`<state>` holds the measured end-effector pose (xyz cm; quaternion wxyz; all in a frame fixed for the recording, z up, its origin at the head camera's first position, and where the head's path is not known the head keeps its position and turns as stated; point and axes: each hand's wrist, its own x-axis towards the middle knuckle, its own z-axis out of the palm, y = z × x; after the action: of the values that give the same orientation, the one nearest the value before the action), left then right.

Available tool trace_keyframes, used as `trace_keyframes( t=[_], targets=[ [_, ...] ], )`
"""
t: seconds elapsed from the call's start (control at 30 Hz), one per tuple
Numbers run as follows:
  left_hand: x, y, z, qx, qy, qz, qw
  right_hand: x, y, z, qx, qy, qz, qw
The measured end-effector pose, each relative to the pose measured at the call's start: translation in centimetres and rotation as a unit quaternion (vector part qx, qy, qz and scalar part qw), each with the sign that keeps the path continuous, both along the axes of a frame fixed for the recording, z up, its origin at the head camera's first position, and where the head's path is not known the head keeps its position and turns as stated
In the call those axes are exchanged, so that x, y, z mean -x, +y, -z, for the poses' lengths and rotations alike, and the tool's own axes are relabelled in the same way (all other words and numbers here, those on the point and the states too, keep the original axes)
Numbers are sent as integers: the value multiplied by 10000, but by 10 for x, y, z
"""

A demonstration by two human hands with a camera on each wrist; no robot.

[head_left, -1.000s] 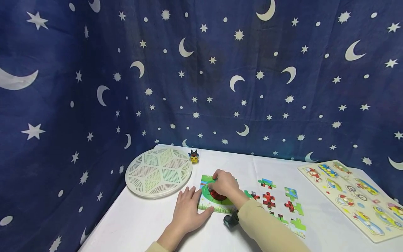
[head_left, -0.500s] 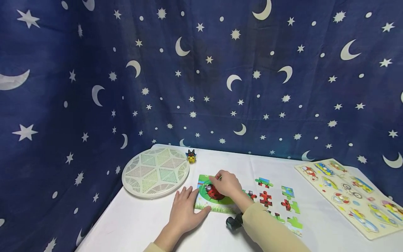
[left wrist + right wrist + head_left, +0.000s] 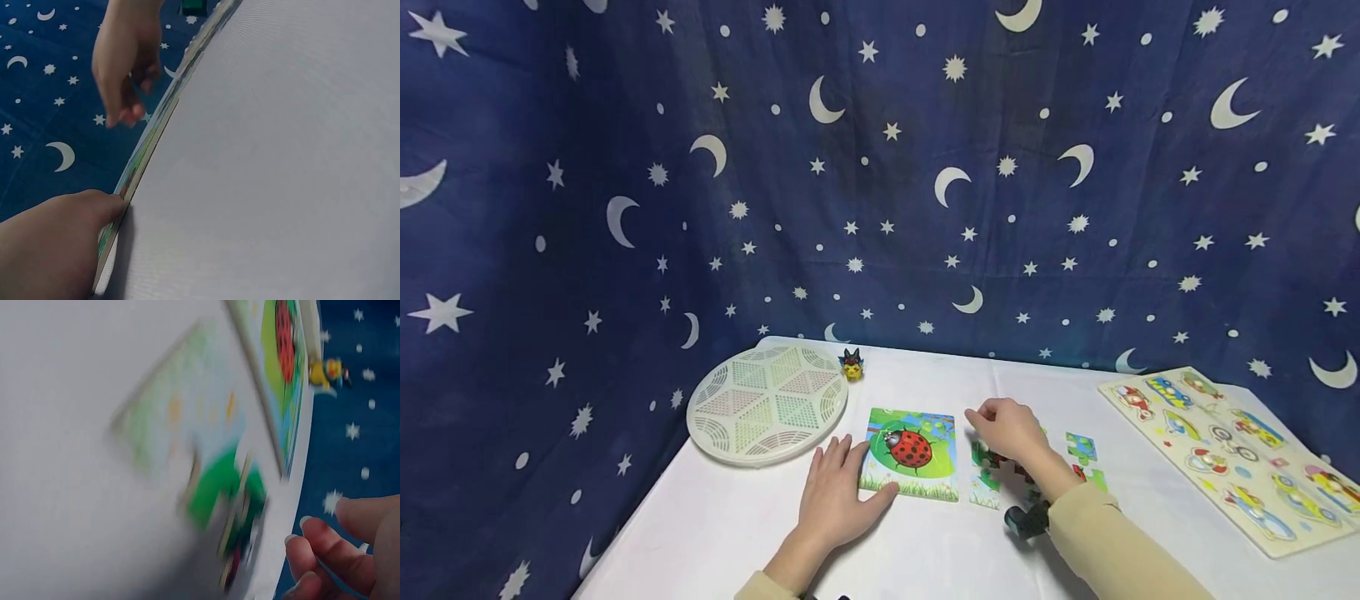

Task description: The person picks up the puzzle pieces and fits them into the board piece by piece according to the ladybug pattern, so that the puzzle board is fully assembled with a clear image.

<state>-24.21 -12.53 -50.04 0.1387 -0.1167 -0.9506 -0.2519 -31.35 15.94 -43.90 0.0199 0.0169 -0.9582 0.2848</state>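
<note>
One starry curtain [image 3: 895, 50] rose along the far and left sides of a white table [image 3: 940, 558]. At the right lay a wooden shape board [image 3: 1273, 543]; at the far left, a pale round board [image 3: 767, 402]. The left hand [image 3: 837, 498] was relaxed and flat, its thumb on the near left corner of the ladybug board [image 3: 912, 454]. The right hand [image 3: 1006, 429] hung loosely bent and, as far as could be seen, empty. Loose puzzle pieces [image 3: 987, 492] lay below and nearer than it, right of the ladybug board; their leftmost strip ran near to far. The right hand was closer to them. Smallest, a toy figure [image 3: 852, 365] stood beside the round board.
</note>
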Motion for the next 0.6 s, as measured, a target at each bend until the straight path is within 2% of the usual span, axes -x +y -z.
trace_keyframes(
  t=[0.23,0.4,0.6],
  targets=[
    [0,0,-3,102,5,20,9999,-2,47,-6,-143,-1,398,9991],
    [0,-2,-3,152,-49,30,9999,-6,71,-6,-347,54,337,9988],
    [-2,0,-3,202,-14,67,9998,-11,85,2,-377,22,354,9987]
  ],
)
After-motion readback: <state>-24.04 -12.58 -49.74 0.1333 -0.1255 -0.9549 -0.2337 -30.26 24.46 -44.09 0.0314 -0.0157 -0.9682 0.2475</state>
